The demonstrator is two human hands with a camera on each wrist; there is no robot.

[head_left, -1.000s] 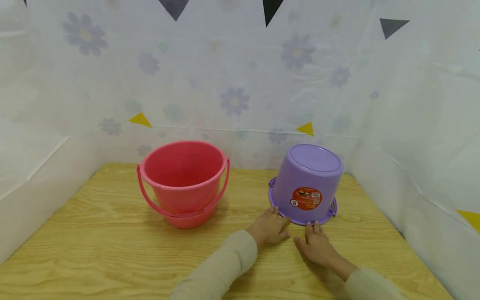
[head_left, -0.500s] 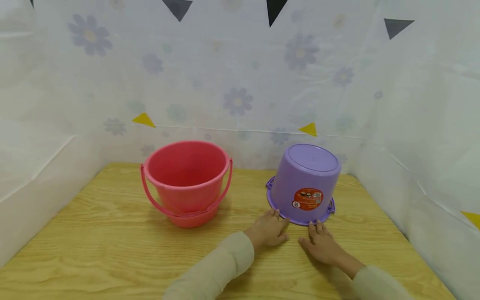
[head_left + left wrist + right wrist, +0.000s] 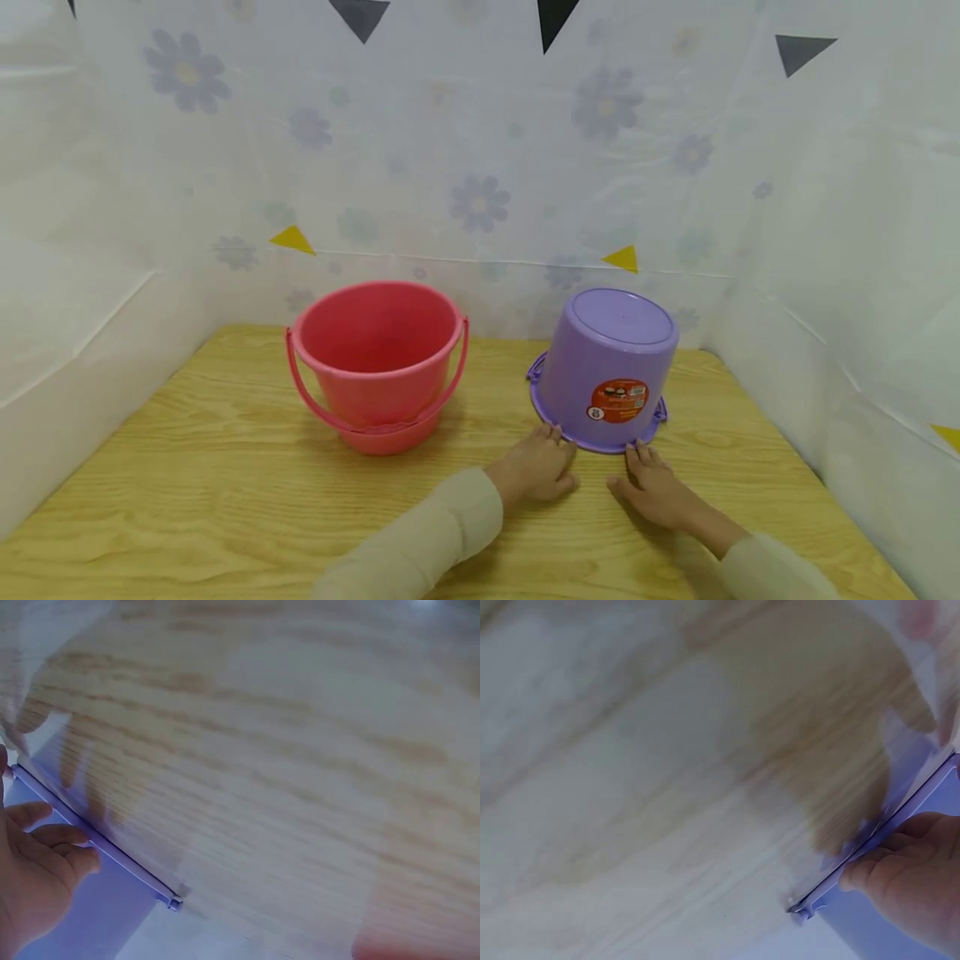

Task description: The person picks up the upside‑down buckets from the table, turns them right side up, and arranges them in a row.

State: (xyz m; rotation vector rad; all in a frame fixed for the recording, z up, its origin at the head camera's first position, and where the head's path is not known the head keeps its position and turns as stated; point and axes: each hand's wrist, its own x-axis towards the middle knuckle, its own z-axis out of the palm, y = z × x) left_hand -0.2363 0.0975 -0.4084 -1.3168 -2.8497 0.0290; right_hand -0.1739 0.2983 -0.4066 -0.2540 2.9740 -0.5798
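Here both grips are laid loosely: the left hand (image 3: 536, 468) and right hand (image 3: 656, 492) touch the near rim of the upturned purple bucket (image 3: 606, 367), far right on the bench (image 3: 187, 467). Lifted unevenly, it could slip.

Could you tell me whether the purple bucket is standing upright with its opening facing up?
No, the purple bucket stands upside down, its flat bottom on top and its rim on the wooden table.

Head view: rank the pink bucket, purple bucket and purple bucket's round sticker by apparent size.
1. Pink bucket, looks slightly larger.
2. Purple bucket, upside down; near enough in size to leave the order unsure.
3. Round sticker, clearly smallest.
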